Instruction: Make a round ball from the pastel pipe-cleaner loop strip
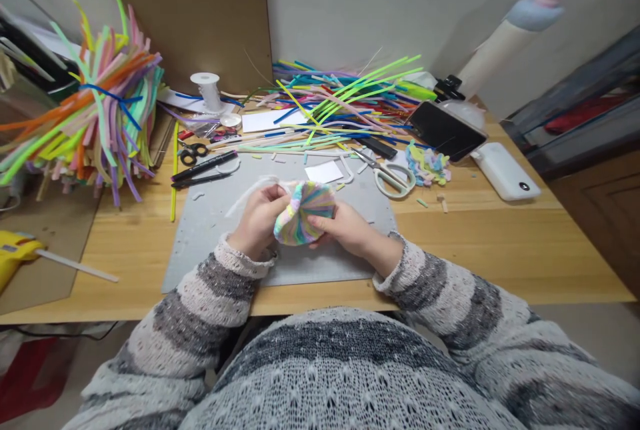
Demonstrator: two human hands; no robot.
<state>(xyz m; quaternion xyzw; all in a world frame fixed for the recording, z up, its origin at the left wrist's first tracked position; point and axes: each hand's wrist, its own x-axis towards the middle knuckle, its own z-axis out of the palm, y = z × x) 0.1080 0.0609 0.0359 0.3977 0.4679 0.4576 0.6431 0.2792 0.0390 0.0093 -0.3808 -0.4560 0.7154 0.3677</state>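
Observation:
Between my hands, above the grey cutting mat (220,257), is a round pleated disc (313,207) of pastel pipe cleaners in pink, yellow, blue and green. My left hand (260,217) is closed on its left edge, thumb and fingers pinched there. My right hand (345,227) grips the right side, thumb lying across the front face and fingers behind it. A white pipe cleaner (245,197) trails out to the left behind my left hand; whether it joins the disc is hidden.
Scissors (395,180), black-handled scissors (193,152) and markers (204,169) lie around the mat. Behind are a pipe cleaner heap (340,100), a wire spool (207,93) and a phone (445,130). A large bundle (110,103) and a yellow glue gun (17,253) are left, a white power bank (505,171) right.

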